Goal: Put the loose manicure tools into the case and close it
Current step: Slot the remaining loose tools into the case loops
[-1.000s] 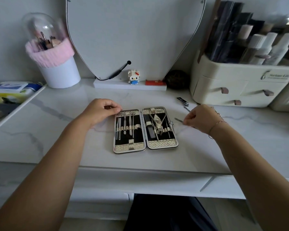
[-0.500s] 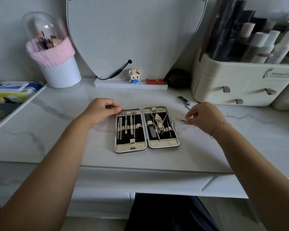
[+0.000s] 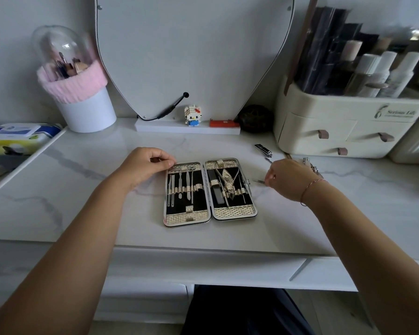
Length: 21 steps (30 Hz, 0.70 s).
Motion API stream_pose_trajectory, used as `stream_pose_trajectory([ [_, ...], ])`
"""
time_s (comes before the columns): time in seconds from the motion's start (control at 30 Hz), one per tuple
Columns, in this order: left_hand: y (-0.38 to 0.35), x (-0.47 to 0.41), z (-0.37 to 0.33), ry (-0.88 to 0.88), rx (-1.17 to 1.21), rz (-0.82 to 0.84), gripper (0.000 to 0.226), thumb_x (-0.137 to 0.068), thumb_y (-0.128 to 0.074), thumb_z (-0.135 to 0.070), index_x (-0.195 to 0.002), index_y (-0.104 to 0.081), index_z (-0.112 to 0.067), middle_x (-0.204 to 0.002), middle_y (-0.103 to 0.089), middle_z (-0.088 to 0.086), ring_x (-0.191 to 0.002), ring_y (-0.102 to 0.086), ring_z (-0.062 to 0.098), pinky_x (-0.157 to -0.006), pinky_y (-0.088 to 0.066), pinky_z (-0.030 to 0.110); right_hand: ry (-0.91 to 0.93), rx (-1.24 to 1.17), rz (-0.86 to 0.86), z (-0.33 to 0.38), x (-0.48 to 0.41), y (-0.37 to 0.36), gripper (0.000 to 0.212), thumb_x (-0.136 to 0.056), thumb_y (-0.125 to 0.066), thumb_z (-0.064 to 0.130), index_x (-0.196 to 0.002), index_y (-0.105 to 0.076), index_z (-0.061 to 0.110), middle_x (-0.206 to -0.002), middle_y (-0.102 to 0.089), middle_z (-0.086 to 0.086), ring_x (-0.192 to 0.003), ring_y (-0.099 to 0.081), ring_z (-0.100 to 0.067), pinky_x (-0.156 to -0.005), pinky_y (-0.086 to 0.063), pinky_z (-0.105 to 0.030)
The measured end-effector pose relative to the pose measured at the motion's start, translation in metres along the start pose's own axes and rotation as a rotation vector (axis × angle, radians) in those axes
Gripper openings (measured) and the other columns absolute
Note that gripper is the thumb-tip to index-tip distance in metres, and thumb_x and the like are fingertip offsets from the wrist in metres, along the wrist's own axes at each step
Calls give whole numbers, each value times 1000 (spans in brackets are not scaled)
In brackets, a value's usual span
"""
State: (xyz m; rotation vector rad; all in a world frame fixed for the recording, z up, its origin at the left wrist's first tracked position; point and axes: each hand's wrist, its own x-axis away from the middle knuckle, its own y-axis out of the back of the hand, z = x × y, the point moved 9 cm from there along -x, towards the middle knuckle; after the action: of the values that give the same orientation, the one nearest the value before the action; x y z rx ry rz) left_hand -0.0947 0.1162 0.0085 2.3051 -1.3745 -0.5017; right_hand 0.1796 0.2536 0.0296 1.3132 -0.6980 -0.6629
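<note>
Spreading across the whole scene is one white marbled tabletop (image 3: 82,189), with one heart-shaped mirror (image 3: 191,44) propped at the back. To the right stands one cream organizer (image 3: 324,117) with three drawer pulls. To the left is one white cup (image 3: 87,112) wearing a pink knitted band.

One manicure case (image 3: 186,216) lies flat in the middle, opened into two halves side by side. The left half holds four or five slim tools under its straps, too fine to count surely. The right half holds a dark file, nippers and a thin rod.

Two bare arms reach in. The left hand (image 3: 143,165) has its fingers curled, thumb tip against the case's far left corner; whether it actually pinches the rim I cannot tell. The right hand (image 3: 288,177), just beside the case's right edge, pinches one thin metal tool (image 3: 258,181), its tip pointing toward the case.

One nail clipper (image 3: 263,150) lies loose beyond that hand, near the organizer.
</note>
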Motion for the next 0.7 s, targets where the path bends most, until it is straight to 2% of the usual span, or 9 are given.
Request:
stream_pose_trajectory([
  [0.1, 0, -1, 0, -1, -7, 0, 24, -82, -70, -16, -76, -73, -39, -80, -71, -21, -85, -61, 4, -89, -43, 24, 34, 5, 3, 3, 2, 0, 22, -88, -44, 19, -92, -65, 11, -106, -62, -8, -99, -57, -30, -87, -46, -40],
  [0.23, 0, -1, 1, -3, -6, -2, 25, -81, -71, -16, -75, -74, -39, -81, -72, -19, -85, -61, 5, -91, -44, 26, 67, 61, -91, 10, 11, 9, 21, -91, -46, 16, -100, -65, 16, -108, -62, -7, -100, -58, -29, -81, -49, -37],
  [0.33, 0, 0, 1, -1, -1, -2, 22, -81, -71, -16, -76, -74, -36, -82, -72, -18, -84, -62, 3, -89, -44, 24, 98, 94, -133, 11, 11, 16, 16, -88, -52, 16, -88, -66, 23, -98, -65, -2, -92, -61, -27, -76, -50, -34],
  [0.4, 0, 0, 0, 3, 8, -5, 20, -81, -71, -15, -75, -75, -34, -80, -72, -18, -81, -61, 0, -86, -43, 22, 132, 72, -97, 9, 9, 20, 11, -85, -59, 22, -78, -64, 27, -90, -65, 2, -89, -61, -24, -76, -51, -34],
  [0.5, 0, 0, 1, 9, 18, -2, 22, -81, -71, -15, -74, -75, -35, -76, -72, -19, -75, -61, -5, -83, -42, 20, 206, 41, -5, 10, 7, 21, 9, -83, -62, 23, -82, -71, 21, -80, -60, 6, -85, -58, -18, -75, -46, -28],
  [0.6, -1, 0, 1, 16, 22, -3, 18, -81, -71, -15, -75, -75, -31, -77, -72, -20, -75, -60, -7, -82, -42, 20, 223, 10, 46, 9, 2, 20, 13, -80, -62, 20, -82, -74, 16, -79, -71, -1, -79, -63, -18, -71, -46, -26],
  [0.7, -1, 0, 0, 11, 3, -12, 14, -82, -70, -15, -79, -73, -28, -74, -71, -22, -75, -60, -6, -81, -42, 18, 239, -4, 78, 8, -2, 16, 13, -79, -62, 19, -80, -74, 15, -76, -72, -4, -72, -65, -15, -67, -48, -24],
])
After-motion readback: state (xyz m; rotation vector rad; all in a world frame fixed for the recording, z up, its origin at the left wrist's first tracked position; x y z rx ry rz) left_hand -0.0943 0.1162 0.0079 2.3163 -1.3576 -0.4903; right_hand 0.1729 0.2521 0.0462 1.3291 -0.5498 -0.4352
